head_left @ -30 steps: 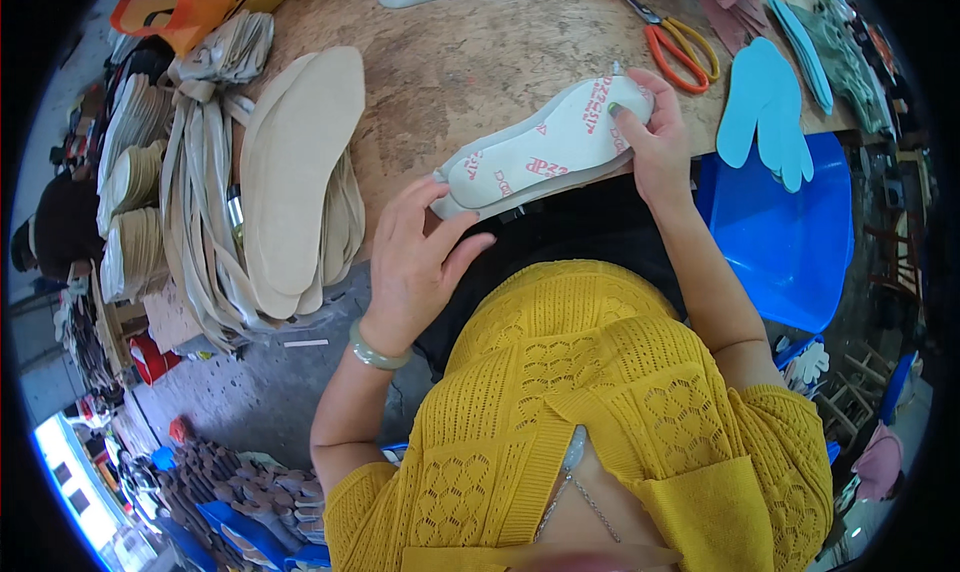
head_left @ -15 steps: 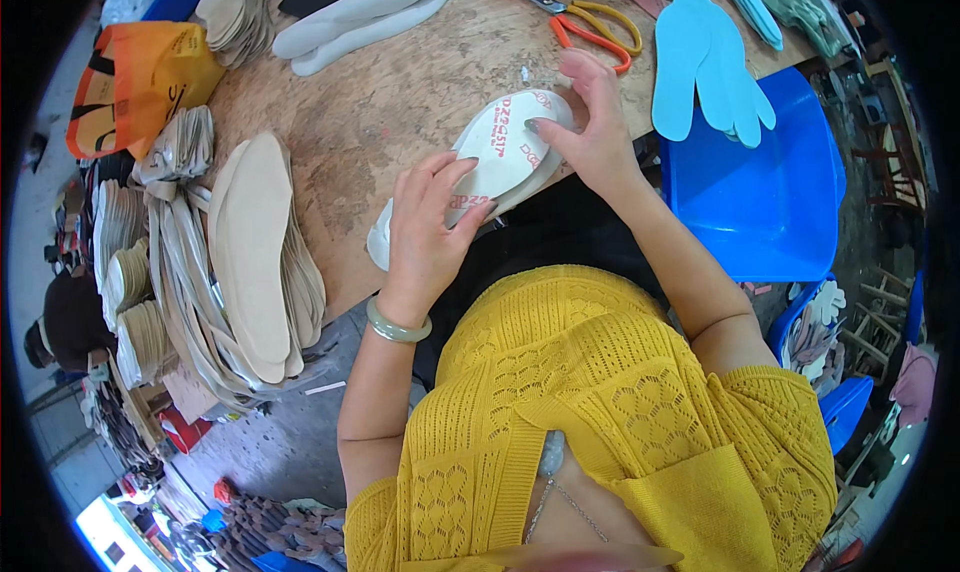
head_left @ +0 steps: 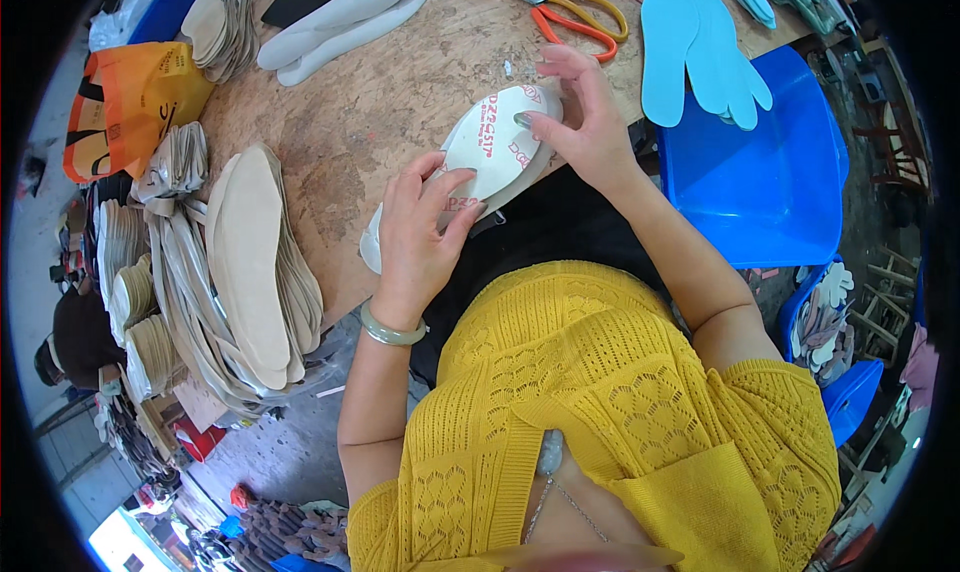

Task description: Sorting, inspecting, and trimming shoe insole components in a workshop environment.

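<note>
A white insole (head_left: 490,147) with red printing on its upper face lies slantwise at the near edge of the table. A greyish layer shows beneath its rim. My left hand (head_left: 418,217) grips its lower left part, thumb on the near side and fingertips on top. One white end pokes out left of that wrist. At the other end, my right hand (head_left: 590,132) has its thumb on the printed face and the fingers curved past the far edge. What lies under the insole is hidden.
Scissors (head_left: 570,17) with orange and yellow handles lie beyond my right hand. Light blue insoles (head_left: 668,52) overhang a blue plastic bin (head_left: 750,192) at right. Stacked beige insoles (head_left: 250,272), an orange bag (head_left: 135,107), grey-white insoles (head_left: 345,22) and a black phone-like slab (head_left: 298,5) are at left.
The view has shifted slightly, so the table things sit a little differently in it. Both hands keep their hold on the insole, with only small finger movement.
</note>
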A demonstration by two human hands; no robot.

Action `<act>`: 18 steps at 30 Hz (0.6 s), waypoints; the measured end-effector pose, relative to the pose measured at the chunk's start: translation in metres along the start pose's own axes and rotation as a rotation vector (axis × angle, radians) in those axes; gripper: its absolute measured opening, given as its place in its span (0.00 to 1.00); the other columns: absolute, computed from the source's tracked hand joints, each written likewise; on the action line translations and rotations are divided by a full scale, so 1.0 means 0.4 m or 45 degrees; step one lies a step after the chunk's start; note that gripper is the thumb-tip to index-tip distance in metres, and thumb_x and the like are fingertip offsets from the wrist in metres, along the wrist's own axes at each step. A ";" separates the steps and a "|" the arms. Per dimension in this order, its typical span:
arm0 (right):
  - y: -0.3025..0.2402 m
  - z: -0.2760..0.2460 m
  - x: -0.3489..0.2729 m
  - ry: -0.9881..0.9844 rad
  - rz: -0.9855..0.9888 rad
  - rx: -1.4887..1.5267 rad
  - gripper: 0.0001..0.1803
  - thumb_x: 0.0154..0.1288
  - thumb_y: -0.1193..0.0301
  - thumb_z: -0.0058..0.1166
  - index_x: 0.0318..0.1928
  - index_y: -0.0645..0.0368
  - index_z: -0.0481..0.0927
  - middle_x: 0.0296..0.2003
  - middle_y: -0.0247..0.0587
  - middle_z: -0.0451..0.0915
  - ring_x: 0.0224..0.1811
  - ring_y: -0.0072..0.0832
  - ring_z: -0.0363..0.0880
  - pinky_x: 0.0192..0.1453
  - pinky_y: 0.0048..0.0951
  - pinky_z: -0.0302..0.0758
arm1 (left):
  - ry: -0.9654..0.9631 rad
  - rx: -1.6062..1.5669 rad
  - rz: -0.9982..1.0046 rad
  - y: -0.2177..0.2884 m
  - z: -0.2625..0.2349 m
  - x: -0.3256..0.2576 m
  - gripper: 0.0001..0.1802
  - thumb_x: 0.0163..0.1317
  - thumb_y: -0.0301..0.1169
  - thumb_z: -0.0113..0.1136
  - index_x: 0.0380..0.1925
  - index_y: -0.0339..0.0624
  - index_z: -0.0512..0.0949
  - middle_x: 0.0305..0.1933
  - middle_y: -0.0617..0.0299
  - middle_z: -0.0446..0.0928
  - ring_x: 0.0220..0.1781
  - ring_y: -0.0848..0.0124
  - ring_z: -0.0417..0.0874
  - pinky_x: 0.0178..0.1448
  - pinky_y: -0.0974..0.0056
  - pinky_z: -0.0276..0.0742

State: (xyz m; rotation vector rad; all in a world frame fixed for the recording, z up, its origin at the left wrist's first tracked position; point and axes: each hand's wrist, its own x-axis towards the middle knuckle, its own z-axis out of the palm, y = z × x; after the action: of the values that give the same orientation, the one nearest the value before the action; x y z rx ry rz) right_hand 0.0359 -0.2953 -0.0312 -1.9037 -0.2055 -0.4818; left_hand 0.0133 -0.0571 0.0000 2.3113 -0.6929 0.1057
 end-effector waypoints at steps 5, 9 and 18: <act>-0.066 0.017 0.016 -0.202 0.351 0.270 0.41 0.57 0.82 0.62 0.70 0.58 0.58 0.47 0.42 0.78 0.48 0.24 0.79 0.51 0.26 0.78 | 0.050 -0.057 0.031 -0.006 -0.003 -0.009 0.23 0.51 0.28 0.70 0.49 0.46 0.78 0.57 0.53 0.73 0.56 0.54 0.76 0.59 0.55 0.72; -0.062 0.015 0.023 -0.208 0.401 0.344 0.40 0.59 0.82 0.61 0.70 0.58 0.59 0.39 0.37 0.80 0.40 0.21 0.80 0.44 0.21 0.78 | 0.064 -0.075 -0.055 -0.016 -0.045 -0.037 0.37 0.48 0.29 0.74 0.60 0.41 0.69 0.59 0.51 0.74 0.59 0.55 0.76 0.63 0.53 0.70; -0.019 -0.046 0.034 0.027 0.559 0.673 0.31 0.62 0.81 0.54 0.67 0.55 0.68 0.50 0.40 0.79 0.45 0.24 0.82 0.45 0.24 0.81 | 0.044 -0.142 -0.213 -0.065 -0.087 -0.107 0.55 0.42 0.29 0.78 0.70 0.38 0.57 0.62 0.50 0.72 0.59 0.57 0.78 0.65 0.54 0.69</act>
State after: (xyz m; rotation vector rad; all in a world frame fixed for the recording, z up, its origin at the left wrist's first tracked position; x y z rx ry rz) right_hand 0.0410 -0.3107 -0.0133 -1.3686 0.0960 -0.1278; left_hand -0.0058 0.0006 -0.0014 2.2445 -0.4740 0.0293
